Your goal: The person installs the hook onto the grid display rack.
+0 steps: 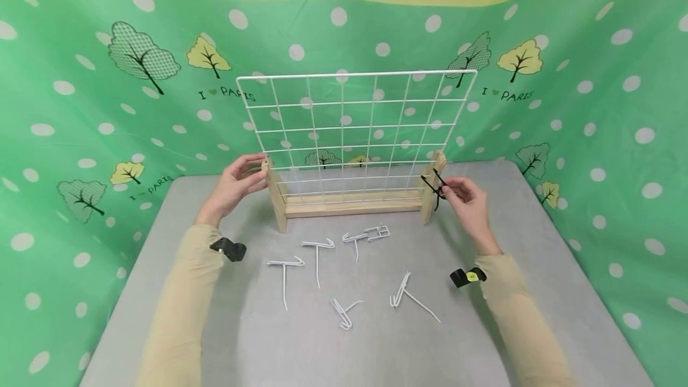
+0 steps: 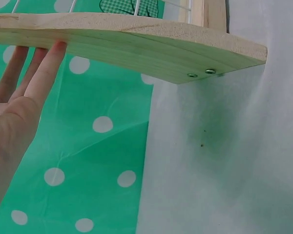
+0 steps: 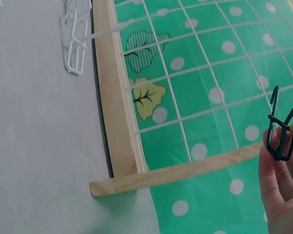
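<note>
From my end, the right hand pinches a black wire hook between thumb and fingers, just beside the right upright; whether it touches the wood I cannot tell. I reckon the step in hand is offering this hook up to the white wire grid, which I see standing in the wooden stand. The left hand carries nothing: its fingers reach nearly straight against the outer face of the left upright, and I take that as steadying. As I judge it, the next move calls for getting the hook past the upright and lining its bent ends up with a wire, without tipping the frame. Several white hooks lie spread on the grey table in front of the stand, so I would keep both sleeves above them. Behind everything hangs a green spotted cloth
</note>
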{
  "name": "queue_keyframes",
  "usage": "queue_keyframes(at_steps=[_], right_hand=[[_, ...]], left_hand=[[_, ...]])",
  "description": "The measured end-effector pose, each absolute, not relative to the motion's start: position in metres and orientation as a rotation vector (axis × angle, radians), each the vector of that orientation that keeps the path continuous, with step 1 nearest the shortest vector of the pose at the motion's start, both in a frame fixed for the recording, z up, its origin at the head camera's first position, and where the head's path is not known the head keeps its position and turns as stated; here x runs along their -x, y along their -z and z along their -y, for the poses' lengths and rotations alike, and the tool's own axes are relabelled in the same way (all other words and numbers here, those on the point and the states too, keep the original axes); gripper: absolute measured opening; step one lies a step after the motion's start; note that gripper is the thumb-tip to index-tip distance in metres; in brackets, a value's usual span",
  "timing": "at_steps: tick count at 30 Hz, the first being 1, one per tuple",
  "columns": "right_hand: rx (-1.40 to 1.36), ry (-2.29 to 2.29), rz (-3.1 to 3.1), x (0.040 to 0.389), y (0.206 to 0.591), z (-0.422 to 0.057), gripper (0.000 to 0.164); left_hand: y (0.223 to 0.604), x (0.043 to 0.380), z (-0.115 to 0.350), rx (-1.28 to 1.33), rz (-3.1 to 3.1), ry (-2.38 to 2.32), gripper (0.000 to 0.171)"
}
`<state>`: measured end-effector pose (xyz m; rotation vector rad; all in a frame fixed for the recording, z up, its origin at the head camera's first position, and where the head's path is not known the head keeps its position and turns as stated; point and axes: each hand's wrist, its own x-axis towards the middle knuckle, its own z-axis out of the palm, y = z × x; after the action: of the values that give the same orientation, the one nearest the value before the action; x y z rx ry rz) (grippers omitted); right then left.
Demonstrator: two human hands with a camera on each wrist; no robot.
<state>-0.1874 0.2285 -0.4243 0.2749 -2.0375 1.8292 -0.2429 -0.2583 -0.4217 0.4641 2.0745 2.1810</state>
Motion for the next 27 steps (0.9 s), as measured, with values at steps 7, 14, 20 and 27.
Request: queue_keyframes(at_steps=[7,14,20,27], right_hand=[[-0.316,-1.835,2.008,0.193,0.427,-0.221,0.015],[-0.319,-1.820,1.989,0.195,0.418,-0.215,0.015],[-0.298,-1.822,1.949,0.197,0.402,-0.207,0.017],[-0.273,-1.786,1.923,0.198,0.387,-0.203,0.017]], left_hand=[[0.421,0.245,0.260,-0.477,-2.078,-2.163,0.038],[0.424,0.247,0.262,-0.493,-2.088,-2.157,0.043],[0.425,0.245,0.262,-0.501,-2.117,-2.140,0.043],[0.425,0.244,0.261,-0.508,-2.108,-2.153,0.041]])
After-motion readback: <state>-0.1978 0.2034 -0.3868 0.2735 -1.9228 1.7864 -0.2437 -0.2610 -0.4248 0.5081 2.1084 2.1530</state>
